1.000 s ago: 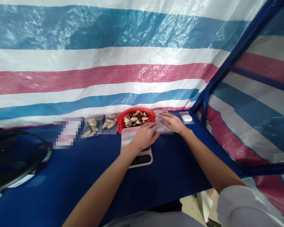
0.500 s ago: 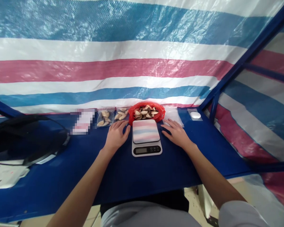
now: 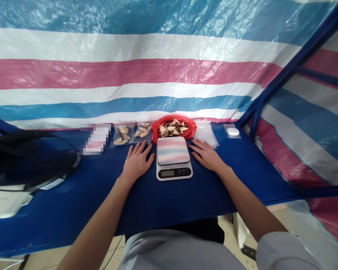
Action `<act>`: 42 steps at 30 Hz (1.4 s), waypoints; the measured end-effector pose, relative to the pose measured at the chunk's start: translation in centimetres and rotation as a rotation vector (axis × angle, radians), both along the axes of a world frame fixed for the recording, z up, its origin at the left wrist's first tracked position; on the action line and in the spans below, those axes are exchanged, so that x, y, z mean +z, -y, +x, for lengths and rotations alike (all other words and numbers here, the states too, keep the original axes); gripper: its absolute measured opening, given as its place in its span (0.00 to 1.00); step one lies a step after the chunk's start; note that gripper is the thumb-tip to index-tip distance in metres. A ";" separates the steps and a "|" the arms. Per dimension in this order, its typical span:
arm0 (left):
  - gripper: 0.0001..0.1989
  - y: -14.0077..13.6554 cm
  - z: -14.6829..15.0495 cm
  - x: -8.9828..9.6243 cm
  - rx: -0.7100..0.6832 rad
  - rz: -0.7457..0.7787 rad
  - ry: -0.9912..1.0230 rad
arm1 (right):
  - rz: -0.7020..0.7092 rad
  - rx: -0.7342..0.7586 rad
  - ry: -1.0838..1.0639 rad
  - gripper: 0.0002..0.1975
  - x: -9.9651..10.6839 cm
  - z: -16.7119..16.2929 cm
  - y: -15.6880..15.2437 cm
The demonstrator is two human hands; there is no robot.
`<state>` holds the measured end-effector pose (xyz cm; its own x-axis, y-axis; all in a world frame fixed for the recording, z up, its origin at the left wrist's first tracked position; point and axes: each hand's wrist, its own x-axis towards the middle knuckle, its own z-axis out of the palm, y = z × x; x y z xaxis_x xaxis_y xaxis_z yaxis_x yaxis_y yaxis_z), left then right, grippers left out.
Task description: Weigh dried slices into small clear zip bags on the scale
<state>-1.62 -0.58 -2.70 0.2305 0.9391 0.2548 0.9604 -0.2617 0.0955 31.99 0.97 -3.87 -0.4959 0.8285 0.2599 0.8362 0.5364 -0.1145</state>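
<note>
Scale (image 3: 174, 158), white, glossy-topped, black-panelled

Digital scale (image 3: 174, 158), white, square reflective plate (image 3: 173, 150), dark control strip (image 3: 175, 173) at near edge; lies flat. Red plastic bag (image 3: 192, 128), open, holding pale and dark pieces (image 3: 173, 128); just behind scale.

Red bag (image 3: 154, 132); white scale (image 3: 174, 159); blue tabletop (image 3: 169, 202); tarp (image 3: 146, 71) striped blue, white, pinkish-red.

Scale (image 3: 189, 176): smooth plastic
Plate (image 3: 173, 150): glossy, mirror-like
Red bag (image 3: 192, 128): thin, crinkled, shiny plastic
Clear bags (image 3: 207, 134): glossy plastic film
Tarp (image 3: 157, 71): woven plastic, glossy
Table (image 3: 169, 202): smooth, matt
</note>
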 end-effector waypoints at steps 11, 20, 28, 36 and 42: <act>0.26 0.0 0.0 0.0 0.003 0.007 -0.019 | -0.013 -0.009 0.012 0.22 -0.2 0.0 -0.1; 0.23 -0.2 -0.1 -0.1 0.000 0.068 0.049 | 0.026 -0.003 -0.012 0.21 0.0 -0.1 0.0; 0.19 -1.7 -1.7 1.7 -0.070 0.226 0.177 | 0.140 -0.031 -0.216 0.18 0.9 0.1 -0.2; 0.22 -5.0 -4.8 3.0 -0.179 0.169 0.024 | 0.126 -0.105 -0.148 0.18 0.2 0.7 -1.0; 0.27 -6.8 -4.0 2.6 -0.265 0.049 -0.045 | 0.096 -0.045 -0.136 0.19 -0.4 0.7 -1.3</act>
<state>-5.60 6.26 -0.13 0.4790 0.8313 0.2821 0.8606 -0.5080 0.0356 32.69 2.25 -4.25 -0.4141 0.8170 0.4013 0.8398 0.5130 -0.1780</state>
